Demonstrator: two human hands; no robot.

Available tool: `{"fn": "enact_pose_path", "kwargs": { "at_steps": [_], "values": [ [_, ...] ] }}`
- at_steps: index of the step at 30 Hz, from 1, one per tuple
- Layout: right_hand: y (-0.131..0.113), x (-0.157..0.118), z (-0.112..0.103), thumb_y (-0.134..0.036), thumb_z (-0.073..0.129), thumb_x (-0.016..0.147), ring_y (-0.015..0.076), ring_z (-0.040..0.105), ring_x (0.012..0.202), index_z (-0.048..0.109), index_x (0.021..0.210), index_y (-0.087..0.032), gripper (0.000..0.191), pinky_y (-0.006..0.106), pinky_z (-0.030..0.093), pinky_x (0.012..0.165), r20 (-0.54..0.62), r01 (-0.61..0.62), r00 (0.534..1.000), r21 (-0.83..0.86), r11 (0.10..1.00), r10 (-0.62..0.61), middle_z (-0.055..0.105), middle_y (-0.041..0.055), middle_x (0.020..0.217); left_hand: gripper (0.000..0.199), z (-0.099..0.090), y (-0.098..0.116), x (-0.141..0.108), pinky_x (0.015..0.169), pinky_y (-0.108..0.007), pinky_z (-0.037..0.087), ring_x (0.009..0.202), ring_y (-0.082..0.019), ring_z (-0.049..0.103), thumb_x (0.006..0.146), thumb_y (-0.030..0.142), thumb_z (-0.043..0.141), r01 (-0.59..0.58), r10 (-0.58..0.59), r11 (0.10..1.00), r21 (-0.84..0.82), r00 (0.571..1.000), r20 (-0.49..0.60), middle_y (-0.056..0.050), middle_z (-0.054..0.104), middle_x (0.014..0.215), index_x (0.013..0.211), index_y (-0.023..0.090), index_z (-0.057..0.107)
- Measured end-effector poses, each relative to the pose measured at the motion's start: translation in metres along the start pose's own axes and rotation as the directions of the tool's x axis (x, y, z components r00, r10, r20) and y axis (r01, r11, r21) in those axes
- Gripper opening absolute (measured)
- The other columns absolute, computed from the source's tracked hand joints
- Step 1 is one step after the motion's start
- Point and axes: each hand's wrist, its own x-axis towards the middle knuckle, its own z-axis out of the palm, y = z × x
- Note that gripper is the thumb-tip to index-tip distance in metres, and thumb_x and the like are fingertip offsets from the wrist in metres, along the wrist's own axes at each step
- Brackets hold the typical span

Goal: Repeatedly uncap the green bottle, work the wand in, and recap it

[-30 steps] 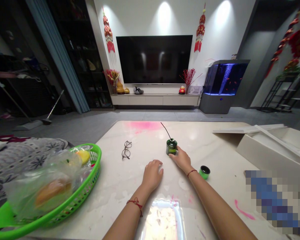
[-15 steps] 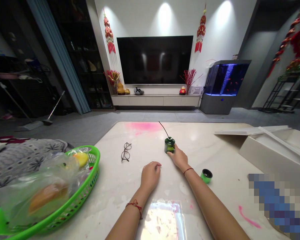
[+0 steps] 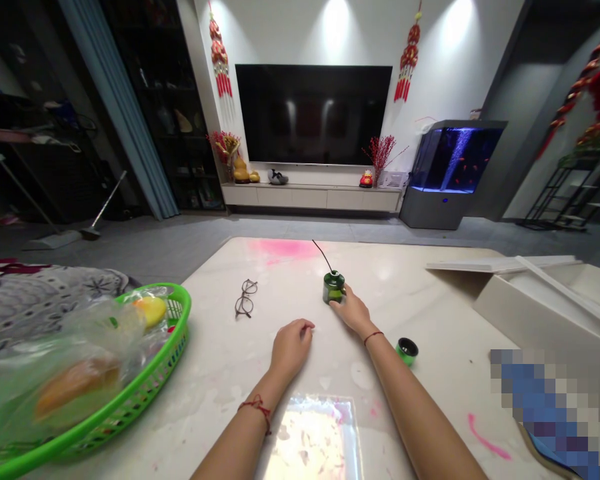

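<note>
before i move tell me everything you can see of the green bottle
The green bottle is squat and shiny, seemingly dark see-through glass, with a short neck. A thin dark stick leans leftward out of it. It stands upright on the white table, the right hand touching its lower right side.

My right arm (image 3: 413, 393) reaches forward, fingers (image 3: 341, 300) curled, thin band on wrist. My left hand (image 3: 291, 347) loosely bent, fingers curled inward, red string bracelet on wrist. Both forearms bare, angled inward.
</note>
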Motion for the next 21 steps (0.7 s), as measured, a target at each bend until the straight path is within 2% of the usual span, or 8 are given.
{"fn": "enact_pose_path", "kwargs": {
  "at_steps": [7,13,17,21],
  "values": [
    [-0.005,0.002,0.0,-0.041,0.057,0.07,0.0241,0.054,0.106,0.032,0.129,-0.017,0.069,0.031,0.042,0.082,-0.06,-0.036,0.997,0.061,0.997,0.04,0.054,0.0123,0.12,0.021,0.0,0.001,0.001,0.08,-0.029,0.042,0.086,-0.017,0.06,0.079,0.02,0.043,0.003,-0.002,1.0,0.018,1.0,-0.017,-0.001,0.068,0.09,0.084,0.022,0.063],
    [-0.016,-0.001,0.002,-0.029,0.058,0.066,0.0253,0.058,0.097,0.046,0.114,-0.021,0.05,0.031,0.044,0.072,-0.095,-0.091,0.992,-0.045,0.995,0.086,0.058,0.0092,0.108,0.023,0.004,-0.001,0.001,0.08,-0.028,0.04,0.086,-0.016,0.058,0.075,0.011,0.043,-0.037,0.038,0.998,0.052,0.999,-0.024,-0.002,0.066,0.088,0.082,0.02,0.063],
    [-0.02,-0.002,0.006,-0.037,0.059,0.067,0.0263,0.057,0.098,0.041,0.118,-0.019,0.057,0.032,0.044,0.072,-0.113,-0.09,0.99,-0.026,0.996,0.086,0.058,0.0104,0.108,0.022,0.005,0.0,0.0,0.079,-0.027,0.039,0.085,-0.015,0.057,0.074,0.008,0.044,-0.042,0.044,0.997,0.064,0.999,-0.032,-0.002,0.065,0.086,0.079,0.019,0.062],
    [-0.023,-0.003,0.013,-0.041,0.057,0.07,0.0271,0.057,0.096,0.036,0.122,-0.015,0.061,0.033,0.044,0.072,-0.181,-0.094,0.98,-0.063,0.994,0.081,0.058,0.0131,0.106,0.02,0.006,0.004,-0.003,0.077,-0.027,0.039,0.082,-0.015,0.057,0.074,0.008,0.043,-0.068,0.073,0.993,0.099,0.996,-0.049,-0.002,0.063,0.082,0.076,0.019,0.06]
  ]
}}
